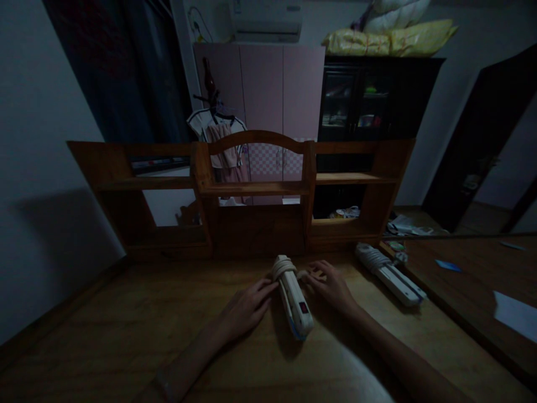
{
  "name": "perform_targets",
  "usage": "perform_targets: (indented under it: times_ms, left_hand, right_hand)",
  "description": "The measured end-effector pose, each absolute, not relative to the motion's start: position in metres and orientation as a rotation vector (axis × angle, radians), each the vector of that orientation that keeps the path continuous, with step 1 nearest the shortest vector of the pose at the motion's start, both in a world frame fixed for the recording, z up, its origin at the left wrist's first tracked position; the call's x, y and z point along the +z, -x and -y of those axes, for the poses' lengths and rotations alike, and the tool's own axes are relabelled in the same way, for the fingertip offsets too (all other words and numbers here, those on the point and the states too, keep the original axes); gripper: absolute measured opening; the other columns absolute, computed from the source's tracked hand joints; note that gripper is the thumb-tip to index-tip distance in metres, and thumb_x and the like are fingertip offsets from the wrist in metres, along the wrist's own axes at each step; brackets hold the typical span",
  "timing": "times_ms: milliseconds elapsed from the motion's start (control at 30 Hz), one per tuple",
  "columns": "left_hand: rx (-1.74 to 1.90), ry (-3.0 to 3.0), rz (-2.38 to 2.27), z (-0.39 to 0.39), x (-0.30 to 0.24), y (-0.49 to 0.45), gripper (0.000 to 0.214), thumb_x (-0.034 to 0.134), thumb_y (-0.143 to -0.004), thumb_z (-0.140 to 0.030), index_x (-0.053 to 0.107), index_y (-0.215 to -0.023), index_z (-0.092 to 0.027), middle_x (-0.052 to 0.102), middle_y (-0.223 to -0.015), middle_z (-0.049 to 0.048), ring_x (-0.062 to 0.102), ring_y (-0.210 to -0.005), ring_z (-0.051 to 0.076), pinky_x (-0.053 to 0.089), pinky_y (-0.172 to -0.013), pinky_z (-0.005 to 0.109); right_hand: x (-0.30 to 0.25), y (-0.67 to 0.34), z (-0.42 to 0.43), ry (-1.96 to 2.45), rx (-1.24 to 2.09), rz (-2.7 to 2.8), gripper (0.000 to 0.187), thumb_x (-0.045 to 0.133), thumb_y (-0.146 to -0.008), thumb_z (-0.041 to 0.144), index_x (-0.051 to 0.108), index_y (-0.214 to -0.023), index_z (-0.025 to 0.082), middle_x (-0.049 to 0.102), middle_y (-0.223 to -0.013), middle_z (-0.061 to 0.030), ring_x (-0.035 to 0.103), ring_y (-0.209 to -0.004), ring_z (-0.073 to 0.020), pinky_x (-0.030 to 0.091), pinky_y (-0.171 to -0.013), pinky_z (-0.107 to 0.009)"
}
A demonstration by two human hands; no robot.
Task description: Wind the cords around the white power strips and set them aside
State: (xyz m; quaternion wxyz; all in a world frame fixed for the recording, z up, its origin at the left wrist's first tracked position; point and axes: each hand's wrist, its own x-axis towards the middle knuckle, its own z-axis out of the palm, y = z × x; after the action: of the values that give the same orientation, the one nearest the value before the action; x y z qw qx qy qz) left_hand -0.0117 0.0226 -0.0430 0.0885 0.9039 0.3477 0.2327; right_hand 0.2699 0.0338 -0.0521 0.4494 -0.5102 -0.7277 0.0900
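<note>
A white power strip (297, 302) lies on the wooden desk in front of me, its cord (284, 267) wound round the far end. A dark red switch shows near its close end, and a bit of blue is along its lower edge. My left hand (250, 305) is at its left side, fingers stretched out, fingertips against the strip. On the other side my right hand (329, 284) has bent fingers at a short pale piece of cord that sticks out from the coil; the fingertips seem to pinch it. A second white power strip (392, 277), also wrapped in its cord, lies farther right.
A wooden shelf unit (255, 190) stands along the desk's back edge. To the right is a lower brown surface (470, 280) with a white paper (516, 314) and a blue card (448, 265). Behind are pink cabinets and a dark cupboard. The room is dim.
</note>
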Motion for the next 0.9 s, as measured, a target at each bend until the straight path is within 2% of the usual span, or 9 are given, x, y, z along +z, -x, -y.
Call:
perform_targets:
  times_ms: [133,300,367,533,700,800,900]
  left_hand:
    - [0.68,-2.691,-1.053,-0.022,-0.042,0.012,0.044,0.04,-0.093,-0.023,0.04,-0.137,-0.032,0.048,-0.133,0.0041,0.054,-0.112,0.02,0.047,-0.094,0.035]
    - [0.666,-2.683,-1.076,-0.021,-0.043,0.013,0.044,0.04,-0.093,-0.025,0.039,-0.137,-0.032,0.047,-0.134,0.0043,0.054,-0.112,0.021,0.047,-0.093,0.035]
    - [0.665,-2.681,-1.075,-0.021,-0.043,0.013,0.044,0.04,-0.093,-0.025,0.04,-0.137,-0.032,0.047,-0.134,0.0044,0.055,-0.112,0.021,0.047,-0.094,0.035]
    - [0.682,-2.669,-1.049,-0.021,-0.043,0.012,0.043,0.039,-0.093,-0.024,0.041,-0.136,-0.031,0.049,-0.132,0.0047,0.054,-0.112,0.02,0.046,-0.094,0.034]
    - [0.719,-2.66,-1.023,-0.021,-0.041,0.013,0.041,0.039,-0.094,-0.026,0.044,-0.134,-0.028,0.051,-0.129,0.0058,0.055,-0.109,0.02,0.046,-0.092,0.033]
    - [0.748,-2.609,-1.043,-0.019,-0.036,0.012,0.035,0.037,-0.095,-0.031,0.053,-0.126,-0.027,0.056,-0.119,0.0054,0.058,-0.1,0.018,0.047,-0.087,0.03]
    - [0.778,-2.535,-1.146,-0.017,-0.03,0.011,0.036,0.034,-0.096,-0.04,0.065,-0.104,-0.024,0.061,-0.102,0.0042,0.059,-0.087,0.016,0.046,-0.08,0.026]
  right_hand:
    - [-0.054,-0.27,-0.034,1.323,0.092,1.975,0.046,0.07,-0.076,0.04,0.061,-0.117,0.02,0.062,-0.108,-0.0094,0.056,-0.1,-0.0245,0.046,-0.085,-0.035]
    - [-0.052,-0.271,-0.035,1.402,0.019,2.066,0.025,0.065,-0.08,0.035,0.068,-0.1,0.02,0.062,-0.106,-0.0092,0.056,-0.098,-0.0248,0.045,-0.083,-0.034]
    - [-0.051,-0.272,-0.035,1.42,0.036,2.068,0.023,0.066,-0.08,0.036,0.069,-0.096,0.02,0.063,-0.107,-0.0093,0.056,-0.098,-0.0249,0.045,-0.082,-0.033]
    - [-0.053,-0.275,-0.036,1.404,0.064,2.091,0.017,0.063,-0.084,0.034,0.07,-0.093,0.022,0.064,-0.104,-0.0067,0.057,-0.096,-0.0223,0.043,-0.081,-0.03]
    - [-0.056,-0.274,-0.037,1.405,-0.006,2.125,0.013,0.06,-0.085,0.024,0.067,-0.094,0.019,0.064,-0.098,-0.0064,0.057,-0.093,-0.0212,0.043,-0.081,-0.03]
    - [-0.05,-0.27,-0.035,1.374,-0.11,2.177,0.014,0.055,-0.087,0.021,0.066,-0.097,0.019,0.064,-0.098,-0.0071,0.056,-0.093,-0.0222,0.042,-0.081,-0.032]
    - [-0.042,-0.267,-0.032,1.32,-0.198,2.206,0.016,0.054,-0.087,0.02,0.065,-0.099,0.021,0.064,-0.101,-0.0078,0.055,-0.095,-0.0237,0.042,-0.082,-0.034]
